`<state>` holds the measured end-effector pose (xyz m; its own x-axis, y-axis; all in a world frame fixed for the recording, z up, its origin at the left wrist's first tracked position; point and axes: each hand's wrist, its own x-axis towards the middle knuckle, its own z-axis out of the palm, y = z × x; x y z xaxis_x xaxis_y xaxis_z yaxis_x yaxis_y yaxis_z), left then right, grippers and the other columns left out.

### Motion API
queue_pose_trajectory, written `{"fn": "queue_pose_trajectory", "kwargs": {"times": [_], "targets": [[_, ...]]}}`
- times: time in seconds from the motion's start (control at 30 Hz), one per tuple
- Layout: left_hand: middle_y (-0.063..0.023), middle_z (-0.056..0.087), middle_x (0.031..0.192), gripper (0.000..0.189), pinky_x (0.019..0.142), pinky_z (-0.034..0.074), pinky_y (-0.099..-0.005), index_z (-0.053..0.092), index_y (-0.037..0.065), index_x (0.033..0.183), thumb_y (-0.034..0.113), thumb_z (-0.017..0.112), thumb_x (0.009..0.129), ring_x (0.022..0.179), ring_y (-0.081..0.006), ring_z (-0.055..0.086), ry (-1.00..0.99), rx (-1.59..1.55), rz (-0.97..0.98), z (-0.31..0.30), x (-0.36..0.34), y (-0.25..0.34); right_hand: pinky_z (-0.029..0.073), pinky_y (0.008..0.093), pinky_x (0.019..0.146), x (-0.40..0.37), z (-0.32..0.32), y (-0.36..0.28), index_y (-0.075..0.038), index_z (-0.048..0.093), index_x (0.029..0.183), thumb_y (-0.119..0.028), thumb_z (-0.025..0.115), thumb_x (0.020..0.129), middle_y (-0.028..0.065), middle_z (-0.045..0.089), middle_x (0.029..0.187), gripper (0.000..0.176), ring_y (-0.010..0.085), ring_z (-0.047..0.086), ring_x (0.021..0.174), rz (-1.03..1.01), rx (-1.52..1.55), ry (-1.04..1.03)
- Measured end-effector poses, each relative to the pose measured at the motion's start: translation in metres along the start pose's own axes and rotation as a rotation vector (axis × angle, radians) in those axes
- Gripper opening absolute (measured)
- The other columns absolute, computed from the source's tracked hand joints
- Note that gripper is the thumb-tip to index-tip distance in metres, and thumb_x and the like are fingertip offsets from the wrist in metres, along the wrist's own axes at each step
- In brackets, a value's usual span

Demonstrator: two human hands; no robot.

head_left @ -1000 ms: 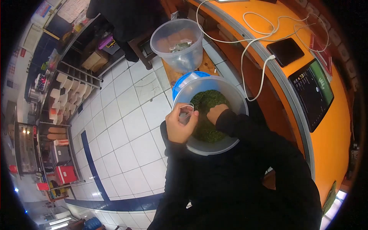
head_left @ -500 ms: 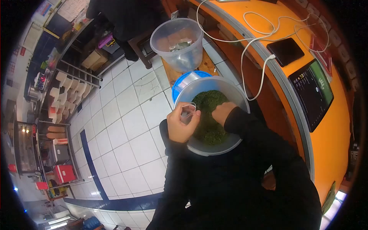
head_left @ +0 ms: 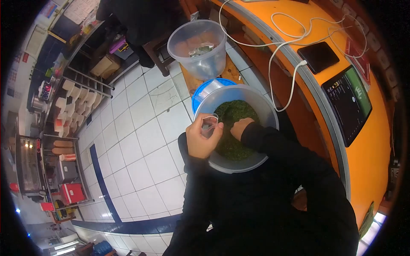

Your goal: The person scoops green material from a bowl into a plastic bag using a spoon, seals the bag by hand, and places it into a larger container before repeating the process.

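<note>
Left hand (head_left: pixel 201 143): closed on 1 small clear bag (head_left: pixel 208 123), apparently light, limp; grip at rim. Right hand (head_left: pixel 242 128): fingers curled at chopped leaves (head_left: pixel 234 149); contents cannot be determined. Leaves: probably soft, loose; located in near tub (head_left: pixel 267 106).

One head-worn view — looking forward and steeply down, the bucket (head_left: pixel 264 102) close below, floor (head_left: pixel 141 149) farther off.

Count from here: 2 translucent round plastic tubs (head_left: pixel 267 106), 1 heap of chopped green leaves (head_left: pixel 239 149), 1 round blue plastic lid (head_left: pixel 197 97), 2 bare hands (head_left: pixel 202 140), 1 orange table (head_left: pixel 367 145), 1 black tablet with lit screen (head_left: pixel 347 106), 1 dark-clothed co-worker (head_left: pixel 145 21).
</note>
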<state>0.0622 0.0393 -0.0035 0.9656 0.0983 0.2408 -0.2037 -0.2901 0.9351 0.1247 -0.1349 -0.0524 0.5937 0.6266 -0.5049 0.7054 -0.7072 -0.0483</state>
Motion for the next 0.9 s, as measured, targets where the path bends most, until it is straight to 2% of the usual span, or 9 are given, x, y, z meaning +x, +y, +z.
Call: {"fn": "queue_pose_trajectory", "kwargs": {"times": [0.03, 0.27, 0.37, 0.47, 0.63, 0.77, 0.83, 0.87, 0.9], "targets": [[-0.0075, 0.071, 0.090, 0.025, 0.085, 0.053, -0.0311, 0.067, -0.001, 0.100, 0.017, 0.080, 0.090, 0.089, -0.0153, 0.067, 0.001, -0.016, -0.002, -0.001, 0.001, 0.000, 0.062, 0.0454, 0.083, -0.001, 0.000, 0.001, -0.010, 0.082, 0.100, -0.014, 0.070, 0.090, 0.0144, 0.079, 0.100, 0.015, 0.0332, 0.078, 0.100, -0.013, 0.008, 0.006], [-0.0082, 0.072, 0.091, 0.024, 0.086, 0.053, -0.0314, 0.068, -0.002, 0.101, 0.015, 0.080, 0.090, 0.089, -0.0154, 0.067, 0.003, 0.047, 0.039, -0.002, 0.000, -0.007, 0.062, 0.0452, 0.082, -0.027, -0.024, 0.009, -0.008, 0.080, 0.097, -0.012, 0.071, 0.089, 0.0155, 0.079, 0.099, 0.013, 0.0347, 0.078, 0.099, -0.054, -0.003, -0.041], [-0.0082, 0.072, 0.091, 0.023, 0.086, 0.053, -0.0312, 0.068, -0.002, 0.101, 0.015, 0.080, 0.089, 0.089, -0.0151, 0.067, -0.002, 0.008, 0.028, -0.001, 0.001, -0.004, 0.062, 0.0451, 0.081, -0.033, -0.036, 0.016, -0.007, 0.080, 0.095, -0.012, 0.071, 0.088, 0.0162, 0.079, 0.097, 0.012, 0.0346, 0.078, 0.097, -0.047, 0.014, 0.055], [-0.0082, 0.072, 0.091, 0.024, 0.086, 0.053, -0.0311, 0.067, -0.002, 0.101, 0.014, 0.080, 0.089, 0.090, -0.0152, 0.067, -0.006, 0.015, 0.015, -0.002, 0.000, -0.003, 0.062, 0.0448, 0.080, -0.030, -0.040, 0.018, -0.006, 0.079, 0.093, -0.012, 0.071, 0.088, 0.0166, 0.078, 0.093, 0.011, 0.0336, 0.078, 0.094, 0.047, 0.031, 0.180], [-0.0081, 0.071, 0.091, 0.024, 0.085, 0.053, -0.0313, 0.067, -0.002, 0.100, 0.015, 0.080, 0.090, 0.089, -0.0156, 0.067, -0.002, 0.015, 0.030, -0.002, 0.000, -0.005, 0.062, 0.0451, 0.080, 0.000, -0.017, 0.022, -0.007, 0.080, 0.093, -0.012, 0.068, 0.091, 0.0160, 0.077, 0.093, 0.013, 0.0317, 0.078, 0.094, 0.155, -0.050, 0.363], [-0.0081, 0.071, 0.091, 0.024, 0.085, 0.053, -0.0314, 0.067, -0.002, 0.100, 0.016, 0.080, 0.090, 0.089, -0.0160, 0.068, -0.001, 0.047, 0.038, -0.002, 0.000, -0.006, 0.062, 0.0455, 0.083, 0.017, -0.005, 0.019, -0.008, 0.081, 0.096, -0.013, 0.068, 0.092, 0.0157, 0.078, 0.098, 0.015, 0.0320, 0.077, 0.099, 0.159, -0.040, 0.256], [-0.0084, 0.072, 0.091, 0.024, 0.085, 0.053, -0.0316, 0.068, -0.002, 0.101, 0.016, 0.080, 0.090, 0.090, -0.0164, 0.068, -0.012, 0.024, 0.025, -0.002, 0.000, -0.004, 0.062, 0.0461, 0.085, 0.021, -0.001, 0.019, -0.008, 0.082, 0.100, -0.015, 0.067, 0.094, 0.0165, 0.079, 0.102, 0.017, 0.0327, 0.078, 0.101, 0.110, -0.017, 0.070], [-0.0084, 0.072, 0.091, 0.024, 0.085, 0.053, -0.0316, 0.068, -0.002, 0.101, 0.016, 0.080, 0.090, 0.090, -0.0164, 0.068, -0.010, 0.023, 0.024, -0.002, 0.001, -0.003, 0.062, 0.0461, 0.085, 0.019, -0.007, 0.020, -0.008, 0.082, 0.100, -0.015, 0.067, 0.094, 0.0165, 0.079, 0.102, 0.017, 0.0327, 0.078, 0.101, 0.110, -0.019, 0.069], [-0.0086, 0.072, 0.091, 0.024, 0.085, 0.053, -0.0317, 0.068, -0.002, 0.100, 0.016, 0.080, 0.090, 0.090, -0.0165, 0.068, -0.008, 0.021, 0.024, -0.002, 0.001, -0.003, 0.062, 0.0459, 0.086, 0.016, -0.015, 0.022, -0.008, 0.082, 0.105, -0.015, 0.066, 0.096, 0.0164, 0.079, 0.109, 0.020, 0.0321, 0.077, 0.106, 0.108, -0.008, 0.043]]}}
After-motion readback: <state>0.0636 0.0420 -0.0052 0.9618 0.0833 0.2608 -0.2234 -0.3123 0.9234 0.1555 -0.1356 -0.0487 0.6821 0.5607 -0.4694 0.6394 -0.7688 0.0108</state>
